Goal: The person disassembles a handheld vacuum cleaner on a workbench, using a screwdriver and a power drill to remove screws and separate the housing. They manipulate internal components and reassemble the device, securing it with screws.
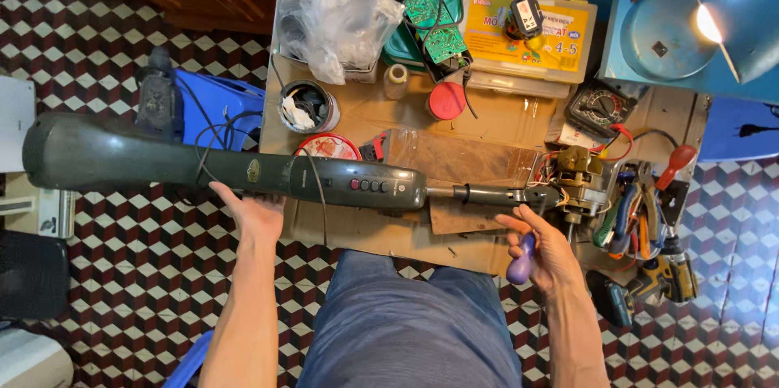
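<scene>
A long dark-green appliance body point(219, 165) lies flat across the front of a low wooden work table point(479, 112), its fat rounded end hanging well past the table's left edge over the floor. A row of 4 small buttons sits near its narrow end, where a thin black shaft point(487, 194) runs right to an exposed motor point(578, 177) w/ loose red & white wires.

The left hand point(256, 213) cups the body from below, palm up, fingers open & spread against its underside (no closed grip). The right hand point(545, 252) is curled around a purple-handled screwdriver point(520, 262), thumb & fingertips just beside the shaft's motor end; whether they touch it is hard to tell.

The table is crowded: a clear plastic bag point(333, 23) in a tray, 2 green circuit boards point(434, 27), a yellow box point(531, 35), a red lid point(446, 101), a tin can point(308, 106), a multimeter point(599, 105). Pliers & a red-handled tool point(645, 201) pile up at the right, a cordless drill point(649, 282) below them. A lit lamp point(714, 27) glares on a blue stand. The floor point(105, 274) is red, white & black cube-pattern tile. The person sits in blue jeans point(406, 323).
</scene>
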